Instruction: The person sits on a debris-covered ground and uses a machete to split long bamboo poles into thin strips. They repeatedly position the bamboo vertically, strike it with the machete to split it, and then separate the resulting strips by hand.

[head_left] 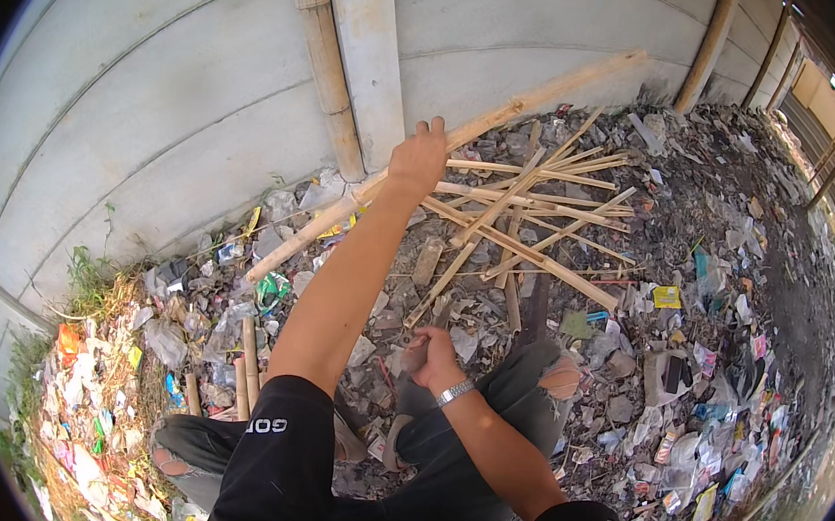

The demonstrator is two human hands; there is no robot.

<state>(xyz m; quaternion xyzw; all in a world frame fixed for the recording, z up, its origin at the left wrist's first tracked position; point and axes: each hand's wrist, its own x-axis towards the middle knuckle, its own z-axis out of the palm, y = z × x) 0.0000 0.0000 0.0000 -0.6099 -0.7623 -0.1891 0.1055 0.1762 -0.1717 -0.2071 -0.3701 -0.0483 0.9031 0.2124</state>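
Note:
My left hand (420, 155) is stretched forward and closed round a long, pale bamboo strip (523, 105). The strip slants from the rubbish at the lower left up to the wall at the upper right. Close to my bent knees, my right hand (441, 361), with a metal watch (455, 393) on its wrist, is closed round the rounded brown handle (415, 355) of a tool. Its blade cannot be made out clearly. Beyond my right hand lies a crossed heap of split bamboo strips (539, 255).
A grey panel wall (185, 67) runs along the left and far side, with a bamboo pole (328, 61) and a concrete post (366, 45) against it. Rubbish (667, 385) covers the ground. Bamboo stubs (249, 360) stand near my left knee. More poles (707, 47) line the right.

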